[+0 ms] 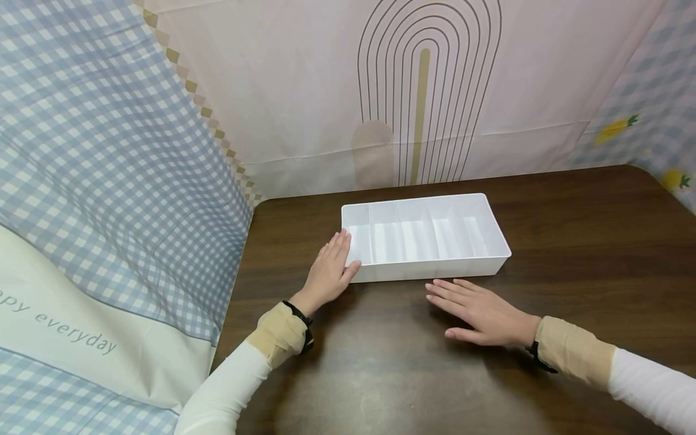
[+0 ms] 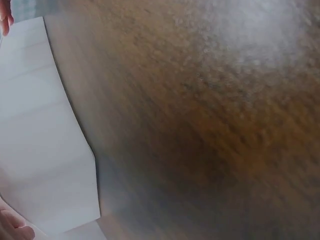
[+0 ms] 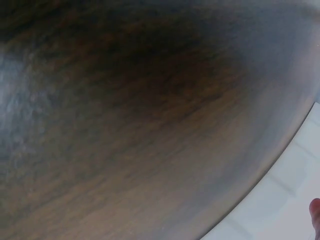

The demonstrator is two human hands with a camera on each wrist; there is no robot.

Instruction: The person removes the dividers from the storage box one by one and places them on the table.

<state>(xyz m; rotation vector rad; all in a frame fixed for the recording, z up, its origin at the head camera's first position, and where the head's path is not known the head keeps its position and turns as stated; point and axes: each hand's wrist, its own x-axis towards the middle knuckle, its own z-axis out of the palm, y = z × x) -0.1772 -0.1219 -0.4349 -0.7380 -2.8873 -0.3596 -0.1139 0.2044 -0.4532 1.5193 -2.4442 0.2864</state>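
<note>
A white rectangular tray (image 1: 424, 269) with several compartments lies on the brown table. The left hand (image 1: 328, 270) rests at the tray's left end, fingers straight along that side and the thumb at the front left corner. In front of the tray the right hand (image 1: 484, 311) hovers palm down over the table, fingers extended, holding nothing and apart from the tray. The left wrist view shows the tray's outer wall (image 2: 40, 110) with part of the left hand (image 2: 14, 226) at the lower left. In the right wrist view a fingertip (image 3: 315, 212) shows beside the tray wall (image 3: 265, 202).
The dark wooden table (image 1: 587, 241) extends to both sides of the tray. Behind it hangs a pale cloth (image 1: 293, 90) with an arch pattern. Blue checked cloth (image 1: 136, 151) hangs along the left, and more at the right (image 1: 652, 78).
</note>
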